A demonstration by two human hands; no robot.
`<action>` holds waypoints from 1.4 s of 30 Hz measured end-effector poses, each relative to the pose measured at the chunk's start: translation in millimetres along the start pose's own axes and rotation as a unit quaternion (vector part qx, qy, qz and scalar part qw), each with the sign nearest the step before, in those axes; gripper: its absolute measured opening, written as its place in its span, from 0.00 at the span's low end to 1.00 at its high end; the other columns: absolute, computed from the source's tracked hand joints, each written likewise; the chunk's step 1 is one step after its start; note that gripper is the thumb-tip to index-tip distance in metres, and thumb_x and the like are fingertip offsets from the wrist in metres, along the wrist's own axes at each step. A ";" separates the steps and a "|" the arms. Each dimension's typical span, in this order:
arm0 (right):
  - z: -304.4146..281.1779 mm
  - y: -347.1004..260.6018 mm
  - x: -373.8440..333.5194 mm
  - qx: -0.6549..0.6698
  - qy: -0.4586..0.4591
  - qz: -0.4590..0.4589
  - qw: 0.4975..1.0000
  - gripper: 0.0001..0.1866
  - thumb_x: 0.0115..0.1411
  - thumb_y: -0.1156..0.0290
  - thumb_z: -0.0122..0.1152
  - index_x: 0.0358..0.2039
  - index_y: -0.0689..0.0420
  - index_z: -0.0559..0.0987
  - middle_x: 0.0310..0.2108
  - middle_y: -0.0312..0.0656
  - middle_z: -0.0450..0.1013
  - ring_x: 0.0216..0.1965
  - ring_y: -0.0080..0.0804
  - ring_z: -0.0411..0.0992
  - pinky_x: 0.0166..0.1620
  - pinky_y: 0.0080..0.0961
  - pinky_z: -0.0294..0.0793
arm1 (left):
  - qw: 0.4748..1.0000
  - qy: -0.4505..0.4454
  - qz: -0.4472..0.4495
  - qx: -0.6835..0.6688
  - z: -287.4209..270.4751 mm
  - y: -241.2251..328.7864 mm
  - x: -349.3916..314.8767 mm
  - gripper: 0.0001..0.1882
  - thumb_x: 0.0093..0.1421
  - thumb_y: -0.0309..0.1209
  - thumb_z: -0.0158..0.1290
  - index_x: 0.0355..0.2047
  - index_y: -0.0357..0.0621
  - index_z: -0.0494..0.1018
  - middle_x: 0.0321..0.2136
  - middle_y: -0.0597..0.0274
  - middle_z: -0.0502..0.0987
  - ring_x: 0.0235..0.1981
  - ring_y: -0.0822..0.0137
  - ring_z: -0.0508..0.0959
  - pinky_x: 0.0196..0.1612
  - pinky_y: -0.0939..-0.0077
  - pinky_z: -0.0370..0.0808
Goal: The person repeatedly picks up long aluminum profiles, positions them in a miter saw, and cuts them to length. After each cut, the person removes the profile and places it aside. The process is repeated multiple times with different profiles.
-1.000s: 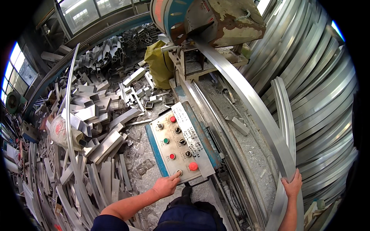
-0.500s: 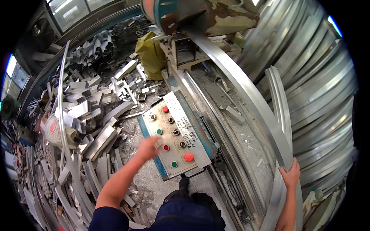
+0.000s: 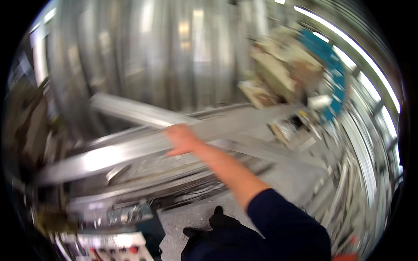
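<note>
My right hand [image 3: 182,138], somewhat blurred, is closed around a long flat silver metal profile [image 3: 100,157]. Its fingers lie over the upper edge, and the thumb points along the near face. That profile runs across the machine bed, its right end close to a cutting machine with a teal rim [image 3: 324,65]. Just behind the hand, a second, shorter metal profile [image 3: 130,109] lies at an angle. My left hand is out of the picture.
Many tall silver profiles [image 3: 152,52] stand along the back. A control panel [image 3: 117,243] with buttons sits at the lower left. Metal offcuts [image 3: 344,182] are heaped at the right. My shoes [image 3: 218,212] stand on the grey floor.
My view has swung sharply to the right, carrying the control panel to the lower left. My left hand, formerly over the panel, has left the picture. The right hand still grips the long profile.
</note>
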State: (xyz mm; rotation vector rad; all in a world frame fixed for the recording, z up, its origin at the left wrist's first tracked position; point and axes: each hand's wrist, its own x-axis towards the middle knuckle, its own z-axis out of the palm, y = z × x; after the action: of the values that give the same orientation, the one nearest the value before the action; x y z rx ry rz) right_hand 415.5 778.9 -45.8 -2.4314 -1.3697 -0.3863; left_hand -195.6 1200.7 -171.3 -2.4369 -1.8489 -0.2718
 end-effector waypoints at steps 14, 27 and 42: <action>26.1 -47.9 -400.1 0.267 -0.043 0.171 0.947 0.27 0.53 0.65 0.63 0.53 0.57 0.69 0.52 0.52 0.64 0.53 0.51 0.65 0.53 0.42 0.68 | 0.691 -0.431 0.048 -0.579 -15.9 429.5 -174.0 0.35 0.61 0.66 0.41 0.33 0.42 0.73 0.26 0.56 0.78 0.25 0.61 0.78 0.27 0.68 0.73; -91.1 84.0 -564.0 0.189 0.068 0.539 0.818 0.23 0.55 0.61 0.61 0.52 0.53 0.73 0.43 0.47 0.72 0.42 0.47 0.74 0.42 0.38 0.75 | 0.168 -0.515 -0.067 -0.838 -57.7 745.7 -345.8 0.31 0.64 0.50 0.45 0.59 0.42 0.63 0.62 0.52 0.63 0.62 0.51 0.62 0.61 0.48 0.63; -342.5 221.0 -386.5 -0.086 0.027 0.287 0.954 0.40 0.42 0.63 0.73 0.56 0.59 0.68 0.59 0.52 0.62 0.60 0.52 0.61 0.61 0.46 0.61 | 0.188 -0.430 -0.019 -0.883 -77.7 688.0 -287.6 0.27 0.66 0.49 0.37 0.55 0.42 0.64 0.56 0.53 0.65 0.59 0.51 0.63 0.67 0.48 0.52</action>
State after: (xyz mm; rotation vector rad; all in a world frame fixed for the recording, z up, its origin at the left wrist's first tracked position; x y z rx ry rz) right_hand 385.5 233.5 85.3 -2.7853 -0.5719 -0.4253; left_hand 382.8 727.3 -112.9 0.4194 0.1327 0.4216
